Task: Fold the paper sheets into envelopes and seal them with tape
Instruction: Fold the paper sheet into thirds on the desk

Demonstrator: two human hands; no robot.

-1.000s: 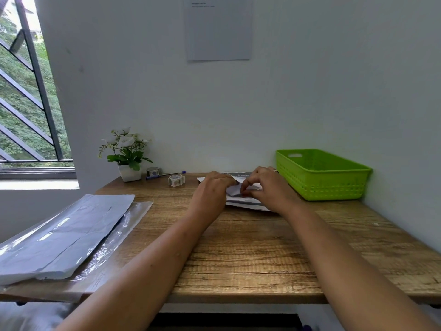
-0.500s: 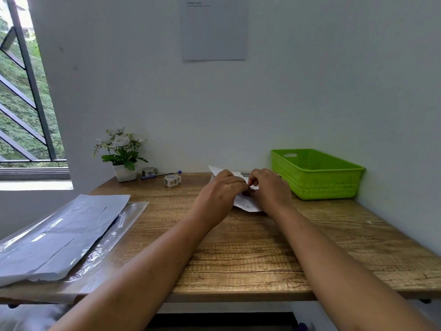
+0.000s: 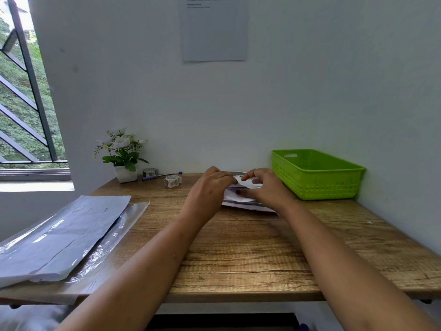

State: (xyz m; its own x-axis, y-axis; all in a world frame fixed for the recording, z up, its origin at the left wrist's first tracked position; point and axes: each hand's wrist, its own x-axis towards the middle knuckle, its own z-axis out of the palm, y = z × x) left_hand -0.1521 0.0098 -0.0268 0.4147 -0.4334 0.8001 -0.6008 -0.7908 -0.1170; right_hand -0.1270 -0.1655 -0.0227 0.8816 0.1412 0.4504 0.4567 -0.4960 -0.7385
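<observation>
A partly folded white paper sheet [image 3: 241, 199] lies on the wooden table [image 3: 238, 247] near the wall, on top of a darker flat item. My left hand [image 3: 210, 189] and my right hand [image 3: 265, 187] meet above it, and both pinch a raised flap of the paper between thumb and fingertips. Much of the sheet is hidden under the hands. Two rolls of patterned tape [image 3: 172, 181] [image 3: 149, 172] stand to the left of the hands, near the wall.
A green plastic basket [image 3: 315, 173] sits at the back right against the wall. A potted white flower [image 3: 123, 156] and a pen [image 3: 162, 176] are at the back left. A stack of paper sheets on a clear sleeve [image 3: 59, 235] covers the table's left part.
The hands lifted the paper's flap and brought it back down; they now pinch it together slightly further right. The camera view shifted a little.
</observation>
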